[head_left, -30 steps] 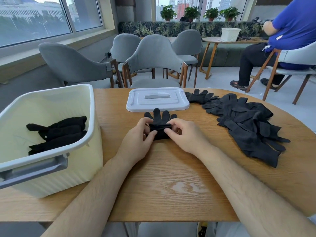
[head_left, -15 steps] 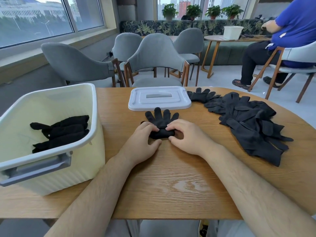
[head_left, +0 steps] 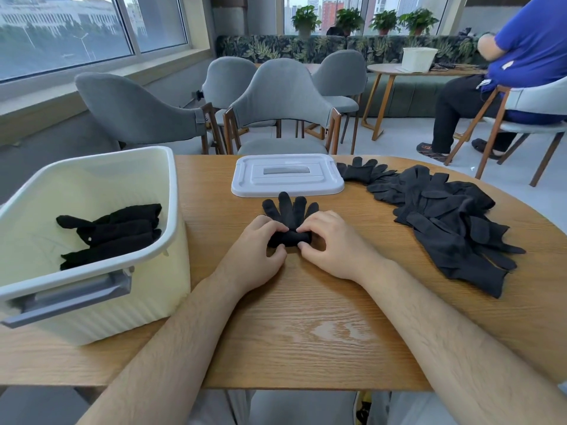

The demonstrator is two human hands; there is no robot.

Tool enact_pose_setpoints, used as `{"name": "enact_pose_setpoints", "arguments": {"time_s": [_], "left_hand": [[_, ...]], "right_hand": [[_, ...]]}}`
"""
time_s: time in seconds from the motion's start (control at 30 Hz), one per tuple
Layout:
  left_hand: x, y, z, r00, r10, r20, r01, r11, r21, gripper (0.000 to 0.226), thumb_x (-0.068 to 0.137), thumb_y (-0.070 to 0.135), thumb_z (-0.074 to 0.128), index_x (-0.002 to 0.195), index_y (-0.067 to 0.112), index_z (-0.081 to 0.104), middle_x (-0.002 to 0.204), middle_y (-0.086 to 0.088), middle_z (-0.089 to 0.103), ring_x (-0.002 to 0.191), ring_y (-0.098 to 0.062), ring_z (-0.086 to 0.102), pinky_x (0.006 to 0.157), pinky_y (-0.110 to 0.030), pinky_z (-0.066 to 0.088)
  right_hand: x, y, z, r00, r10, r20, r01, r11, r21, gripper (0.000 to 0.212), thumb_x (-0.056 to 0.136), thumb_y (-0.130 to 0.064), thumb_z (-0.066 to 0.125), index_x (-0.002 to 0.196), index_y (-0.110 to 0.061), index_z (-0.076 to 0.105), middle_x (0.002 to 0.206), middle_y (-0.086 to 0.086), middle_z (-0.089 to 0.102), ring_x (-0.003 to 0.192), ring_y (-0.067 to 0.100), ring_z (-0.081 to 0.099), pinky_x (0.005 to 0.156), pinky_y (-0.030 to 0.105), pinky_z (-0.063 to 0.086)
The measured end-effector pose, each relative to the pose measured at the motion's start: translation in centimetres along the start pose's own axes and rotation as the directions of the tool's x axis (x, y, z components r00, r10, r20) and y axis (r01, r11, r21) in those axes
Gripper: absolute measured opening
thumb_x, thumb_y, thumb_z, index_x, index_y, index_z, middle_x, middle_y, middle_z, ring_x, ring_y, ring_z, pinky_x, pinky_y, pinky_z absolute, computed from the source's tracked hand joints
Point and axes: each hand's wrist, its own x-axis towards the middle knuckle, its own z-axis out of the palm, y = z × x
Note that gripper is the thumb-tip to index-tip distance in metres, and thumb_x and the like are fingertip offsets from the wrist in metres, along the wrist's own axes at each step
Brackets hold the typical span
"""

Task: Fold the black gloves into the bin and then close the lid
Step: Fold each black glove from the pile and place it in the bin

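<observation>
At the middle of the wooden tabletop (head_left: 306, 320), a single black glove (head_left: 290, 211), just in front of the white lid (head_left: 287, 176), cuff end rolled into a tight tube, glove tips fanned out flat toward the lid. Pinched at that roll from both sides: left hand (head_left: 254, 250) on the left end, right hand (head_left: 333, 245) on the right, fingers (head_left: 308, 231) curled over the top of the roll, thumbs at its near edge. Both wrists low, close to the wood.

To the left, a cream bin (head_left: 173, 191), open, with folded gloves (head_left: 113, 231) stacked dark inside and a grey handle (head_left: 70, 297) on the near wall. To the right, well apart from the hands, a loose pile of black gloves (head_left: 454, 222) spread flat. Lid flat on the tabletop, off the bin, grey recessed grip facing up.

Beyond the tabletop, grey upholstered chairs (head_left: 282, 99); farther right, a seated person in a blue shirt (head_left: 527, 41).
</observation>
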Motion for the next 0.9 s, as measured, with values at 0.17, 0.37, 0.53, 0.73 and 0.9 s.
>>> {"name": "enact_pose_setpoints", "arguments": {"time_s": [0.17, 0.37, 0.53, 0.73, 0.9], "left_hand": [[0.1, 0.3, 0.1, 1.0, -0.009, -0.024, 0.009, 1.0, 0.01, 0.02, 0.096, 0.019, 0.057, 0.114, 0.02, 0.066, 0.111, 0.012, 0.054, 0.106, -0.001, 0.051, 0.094, -0.018, 0.043], [0.7, 0.7, 0.0, 0.969, -0.167, -0.182, 0.144, 0.981, -0.133, 0.016, 0.094, 0.03, 0.063, 0.11, 0.03, 0.061, 0.085, 0.012, 0.063, 0.08, -0.001, 0.058, 0.069, -0.015, 0.044], [1.6, 0.6, 0.6, 0.945, -0.21, -0.252, 0.174, 0.972, -0.158, 0.007, 0.093, 0.03, 0.066, 0.095, 0.026, 0.06, 0.077, 0.007, 0.058, 0.075, -0.006, 0.054, 0.064, -0.015, 0.043], [0.7, -0.3, 0.6, 0.966, -0.134, -0.223, 0.124, 0.991, -0.059, 0.027, 0.088, 0.027, 0.071, 0.114, 0.019, 0.069, 0.118, 0.007, 0.044, 0.115, -0.011, 0.049, 0.097, -0.026, 0.049], [0.4, -0.6, 0.1, 0.997, -0.063, -0.045, 0.065, 0.997, 0.041, 0.046, 0.09, 0.016, 0.069, 0.134, 0.011, 0.057, 0.136, 0.006, 0.047, 0.126, -0.005, 0.045, 0.104, -0.012, 0.034]], "right_hand": [[0.2, -0.4, 0.2, 0.999, 0.046, -0.024, -0.045, 0.998, 0.04, 0.016, 0.097, -0.027, 0.061, 0.106, -0.018, 0.07, 0.111, -0.011, 0.058, 0.096, 0.002, 0.052, 0.084, 0.016, 0.043], [0.6, -0.2, 0.2, 0.983, 0.153, -0.106, -0.132, 0.975, 0.177, 0.015, 0.098, -0.025, 0.059, 0.109, -0.021, 0.07, 0.106, -0.012, 0.06, 0.094, 0.004, 0.061, 0.085, 0.028, 0.056], [1.0, -0.5, 0.4, 0.972, 0.186, -0.143, -0.144, 0.953, 0.266, 0.015, 0.099, -0.024, 0.063, 0.112, -0.026, 0.07, 0.106, -0.013, 0.06, 0.087, 0.005, 0.062, 0.08, 0.023, 0.055], [1.1, -0.4, 0.8, 0.979, 0.175, -0.104, -0.161, 0.978, 0.129, 0.022, 0.102, -0.028, 0.058, 0.115, -0.02, 0.075, 0.114, -0.012, 0.058, 0.095, 0.0, 0.055, 0.085, 0.015, 0.043], [0.2, 0.1, 0.6, 0.985, 0.169, 0.037, -0.172, 0.982, 0.081, 0.046, 0.094, -0.029, 0.068, 0.139, -0.02, 0.062, 0.14, -0.012, 0.047, 0.129, 0.002, 0.044, 0.106, 0.013, 0.029]]}}
